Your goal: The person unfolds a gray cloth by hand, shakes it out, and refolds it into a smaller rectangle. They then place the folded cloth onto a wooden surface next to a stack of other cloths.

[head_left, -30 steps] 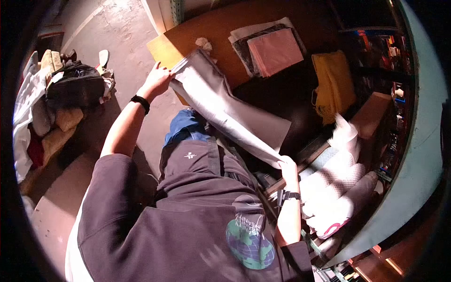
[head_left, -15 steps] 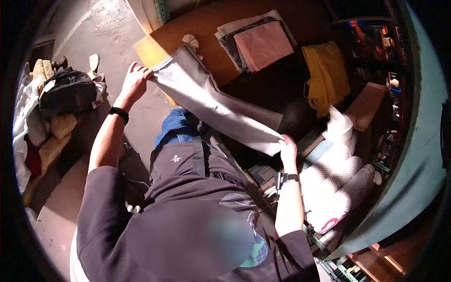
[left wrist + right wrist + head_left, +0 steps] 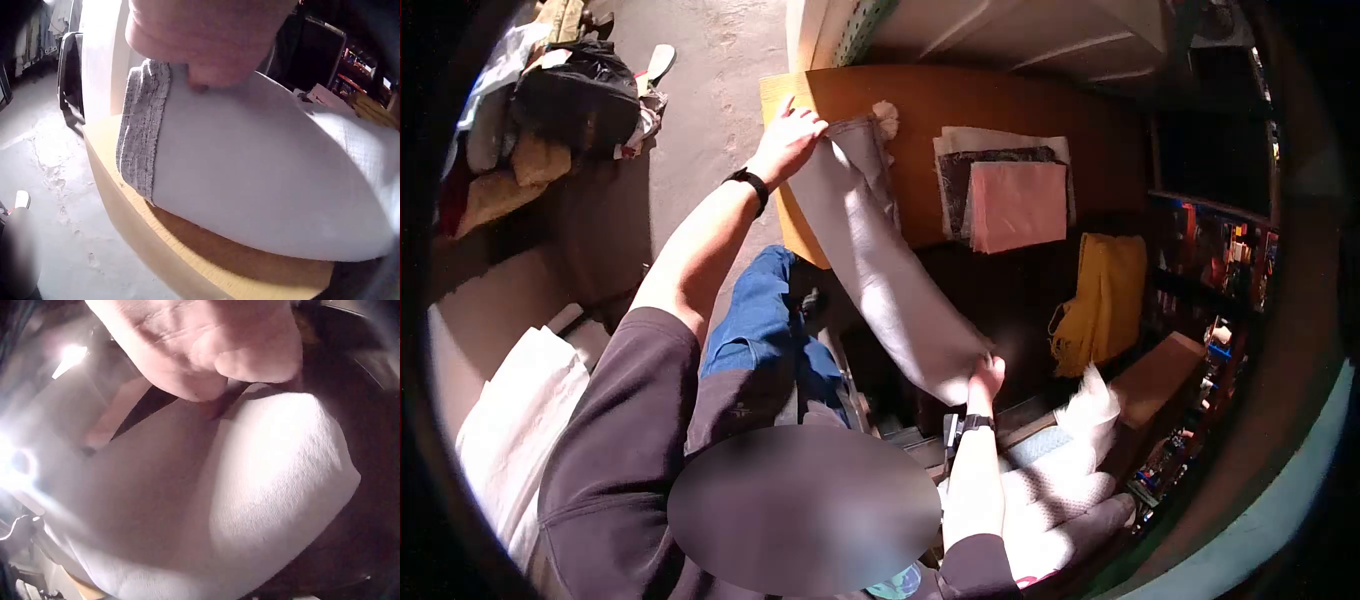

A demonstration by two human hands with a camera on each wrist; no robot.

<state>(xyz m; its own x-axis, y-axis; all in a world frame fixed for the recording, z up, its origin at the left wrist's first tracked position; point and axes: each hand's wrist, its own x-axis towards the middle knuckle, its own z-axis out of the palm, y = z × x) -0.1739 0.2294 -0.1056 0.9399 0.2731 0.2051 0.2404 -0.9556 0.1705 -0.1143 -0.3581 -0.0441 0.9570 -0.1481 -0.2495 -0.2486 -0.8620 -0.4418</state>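
A long piece of pale grey cloth [image 3: 890, 270] stretches slantwise between my two hands in the head view. My left hand [image 3: 793, 143] grips its far end over the table corner. In the left wrist view, a rough, speckled grey band [image 3: 142, 134] edges that end below the hand. At the near end, my right hand [image 3: 986, 378] pinches the cloth. There the fabric [image 3: 275, 469] bulges in a rounded fold under the fingers in the right wrist view. Part of the cloth lies over the table; its middle sags toward my body.
The wooden table [image 3: 798, 90] carries a stack with a folded pink cloth [image 3: 1020, 205] on top. A mustard fringed cloth [image 3: 1110, 290] lies farther right. White bundled textiles [image 3: 1050, 500] sit near my right arm. A black bag [image 3: 575, 95] rests among items on the floor at left.
The head view has turned, so the table appears farther right and lower. Both hands keep hold of the cloth. Its wide loose flap near the right hand no longer shows; the cloth looks narrower there.
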